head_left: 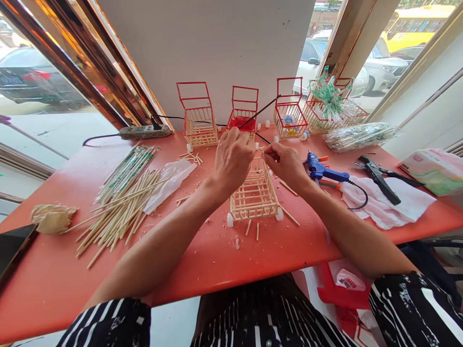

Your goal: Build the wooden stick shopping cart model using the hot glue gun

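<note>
A small cart of bare wooden sticks (253, 210) with white wheels stands on the red table in front of me. My left hand (235, 156) is closed over its far left end, knuckles up; the fingertips are hidden, so what they grip does not show. At the far right corner of the cart, my right hand (285, 161) pinches with thumb and forefinger. Its fingertips are at the cart's top far corner, and whatever small piece lies between them is too small to make out. Short stick offcuts (289, 215) lie around the cart.
Red-trimmed stick carts (200, 125) line the wall. Loose sticks (112, 217) and wrapped sticks (126, 171) lie left, near a power strip (144, 131). Right are a blue glue gun (323, 171), pliers (379, 180) on a cloth (408, 205), and a tissue pack (434, 168).
</note>
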`<state>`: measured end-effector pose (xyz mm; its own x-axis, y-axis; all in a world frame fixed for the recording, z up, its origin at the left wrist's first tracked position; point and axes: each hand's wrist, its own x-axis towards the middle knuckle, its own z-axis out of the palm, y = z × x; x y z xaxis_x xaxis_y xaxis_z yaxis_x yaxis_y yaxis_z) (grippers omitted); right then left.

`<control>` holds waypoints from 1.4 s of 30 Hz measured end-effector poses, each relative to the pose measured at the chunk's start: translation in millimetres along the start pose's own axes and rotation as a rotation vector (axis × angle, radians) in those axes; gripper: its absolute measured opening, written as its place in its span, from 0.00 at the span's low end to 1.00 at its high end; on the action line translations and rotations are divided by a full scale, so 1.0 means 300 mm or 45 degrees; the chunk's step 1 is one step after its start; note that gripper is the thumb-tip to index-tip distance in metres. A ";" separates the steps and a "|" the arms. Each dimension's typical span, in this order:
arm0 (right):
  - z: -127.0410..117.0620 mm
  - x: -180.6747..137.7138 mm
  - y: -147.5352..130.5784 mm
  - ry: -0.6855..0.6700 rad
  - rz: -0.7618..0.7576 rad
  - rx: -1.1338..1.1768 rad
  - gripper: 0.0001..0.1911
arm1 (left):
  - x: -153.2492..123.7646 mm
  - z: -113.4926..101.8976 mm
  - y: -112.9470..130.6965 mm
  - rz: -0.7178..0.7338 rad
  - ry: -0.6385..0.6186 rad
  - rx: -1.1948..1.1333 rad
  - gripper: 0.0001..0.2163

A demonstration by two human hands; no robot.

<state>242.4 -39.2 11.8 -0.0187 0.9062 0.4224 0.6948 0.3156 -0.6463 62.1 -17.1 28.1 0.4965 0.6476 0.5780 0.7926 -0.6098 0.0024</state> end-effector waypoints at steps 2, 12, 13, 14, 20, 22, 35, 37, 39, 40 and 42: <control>0.000 0.000 -0.004 0.002 0.008 -0.005 0.04 | 0.001 0.000 0.005 -0.012 0.007 0.007 0.13; 0.002 -0.007 -0.010 0.009 -0.020 -0.007 0.04 | 0.005 -0.021 0.012 -0.059 -0.023 -0.034 0.12; 0.002 -0.010 -0.011 0.003 -0.026 -0.001 0.04 | 0.006 -0.026 0.010 -0.060 -0.028 -0.048 0.12; 0.003 -0.012 -0.012 -0.002 -0.032 0.004 0.04 | 0.006 -0.029 0.008 -0.052 -0.023 -0.064 0.12; 0.002 -0.015 -0.015 -0.008 -0.030 0.008 0.04 | 0.003 -0.029 -0.004 -0.017 0.029 -0.088 0.12; 0.001 -0.015 -0.015 -0.011 -0.021 0.008 0.04 | 0.003 -0.030 -0.002 -0.022 0.011 -0.078 0.13; 0.005 -0.018 -0.009 -0.017 -0.020 0.035 0.03 | 0.003 -0.048 0.002 -0.016 0.003 -0.053 0.15; 0.004 -0.018 -0.010 -0.015 -0.019 0.034 0.03 | 0.005 -0.052 0.003 -0.029 -0.025 -0.028 0.15; 0.005 -0.019 -0.010 -0.014 -0.018 0.031 0.04 | 0.008 -0.057 0.007 -0.052 -0.064 -0.025 0.14; 0.006 -0.020 -0.010 -0.012 -0.017 0.027 0.04 | 0.010 -0.059 0.009 -0.070 -0.082 -0.040 0.14; 0.008 -0.021 -0.010 -0.005 -0.017 0.017 0.04 | 0.013 -0.062 0.013 -0.110 -0.116 -0.087 0.14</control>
<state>238.7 -45.2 9.6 -0.0310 0.9029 0.4287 0.6848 0.3316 -0.6489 60.6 -25.4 45.5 0.4602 0.7358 0.4968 0.8091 -0.5780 0.1064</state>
